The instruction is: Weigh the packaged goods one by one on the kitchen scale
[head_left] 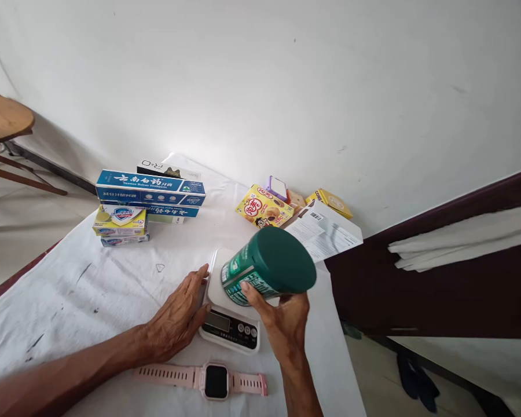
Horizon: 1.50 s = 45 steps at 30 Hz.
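A green canister (269,266) with a dark green lid is tilted over a white digital kitchen scale (230,336). My right hand (282,324) is closed around the canister's near side, thumb along its printed label. Whether the canister's lower end touches the weighing plate, I cannot tell. My left hand (176,315) rests against the scale's left edge, fingers stretched out and thumb by the display. Just in front of the scale lies a pink smartwatch (216,381) with its strap laid out flat.
Stacked blue toothpaste boxes (150,188) and soap boxes (120,220) stand at the back left of the white-clothed table. Toward the back right are a yellow snack box (263,207), a white box (325,231) and another yellow box (331,201). A wall rises behind; a wooden stool (4,119) stands left.
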### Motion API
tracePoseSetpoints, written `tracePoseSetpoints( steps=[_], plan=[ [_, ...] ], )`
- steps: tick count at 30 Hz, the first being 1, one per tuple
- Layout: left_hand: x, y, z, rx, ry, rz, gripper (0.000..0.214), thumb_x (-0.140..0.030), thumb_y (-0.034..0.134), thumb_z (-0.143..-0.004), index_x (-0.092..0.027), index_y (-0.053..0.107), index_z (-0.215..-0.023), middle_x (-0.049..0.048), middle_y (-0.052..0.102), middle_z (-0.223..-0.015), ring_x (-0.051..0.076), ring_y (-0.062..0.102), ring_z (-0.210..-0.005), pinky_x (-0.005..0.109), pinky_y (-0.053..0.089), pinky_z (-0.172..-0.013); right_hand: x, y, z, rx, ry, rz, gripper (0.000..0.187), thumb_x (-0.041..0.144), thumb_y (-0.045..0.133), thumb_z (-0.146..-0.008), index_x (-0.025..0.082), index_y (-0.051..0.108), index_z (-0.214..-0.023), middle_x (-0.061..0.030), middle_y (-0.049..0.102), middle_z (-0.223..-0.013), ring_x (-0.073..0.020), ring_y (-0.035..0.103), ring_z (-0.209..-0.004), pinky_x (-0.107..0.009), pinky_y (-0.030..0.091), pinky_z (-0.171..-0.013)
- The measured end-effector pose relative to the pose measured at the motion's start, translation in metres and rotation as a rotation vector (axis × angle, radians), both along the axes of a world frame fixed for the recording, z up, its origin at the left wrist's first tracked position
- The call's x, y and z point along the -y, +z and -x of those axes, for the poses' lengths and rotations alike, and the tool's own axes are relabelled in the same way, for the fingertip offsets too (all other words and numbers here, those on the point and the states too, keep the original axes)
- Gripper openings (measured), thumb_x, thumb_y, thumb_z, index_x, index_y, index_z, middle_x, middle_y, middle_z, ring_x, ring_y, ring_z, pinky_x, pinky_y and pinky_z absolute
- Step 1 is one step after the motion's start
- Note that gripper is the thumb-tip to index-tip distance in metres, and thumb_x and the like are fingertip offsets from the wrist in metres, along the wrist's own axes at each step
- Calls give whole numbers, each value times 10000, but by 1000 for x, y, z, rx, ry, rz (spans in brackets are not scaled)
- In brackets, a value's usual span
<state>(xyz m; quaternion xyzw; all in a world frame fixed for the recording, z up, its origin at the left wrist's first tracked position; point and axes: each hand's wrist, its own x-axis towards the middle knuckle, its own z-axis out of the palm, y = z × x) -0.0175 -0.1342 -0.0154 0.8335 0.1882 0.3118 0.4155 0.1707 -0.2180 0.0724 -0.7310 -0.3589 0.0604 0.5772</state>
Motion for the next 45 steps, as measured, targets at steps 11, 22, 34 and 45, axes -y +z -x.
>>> tracePoseSetpoints(
  steps=[11,22,34,45],
  plan=[
    [3,-3,-1,6,14,34,713,-269,443,-1051,-271,72,-1660,185,439,-1550,333,479,-1408,603,472,-1144,-15,6,-102,217,-362,-39,983,523,929,-524,98,578,-1336,-191,668,-1225,-321,678,-1037,-486,565,-907],
    [1,-1,1,-46,-11,45,752,-253,454,-1041,-271,26,-1659,199,400,-1576,351,440,-1442,640,431,-1166,-68,-35,-112,36,-278,28,954,555,900,-535,141,518,-1304,-165,657,-1223,-307,658,-1057,-494,502,-992],
    [-3,6,3,-12,-54,31,727,-247,426,-1060,-262,5,-1653,202,400,-1550,316,472,-1398,586,461,-1148,5,-53,-44,-399,-171,-76,650,650,658,-861,196,486,-1293,-156,574,-1393,-291,568,-1319,-518,495,-1070],
    [-13,35,22,-126,29,212,709,-464,427,-1065,-197,101,-1635,220,471,-1492,302,562,-1294,572,488,-1103,-9,-59,16,-635,16,-181,672,699,566,-899,194,515,-1338,-125,599,-1420,-284,556,-1341,-497,453,-1108]
  ],
)
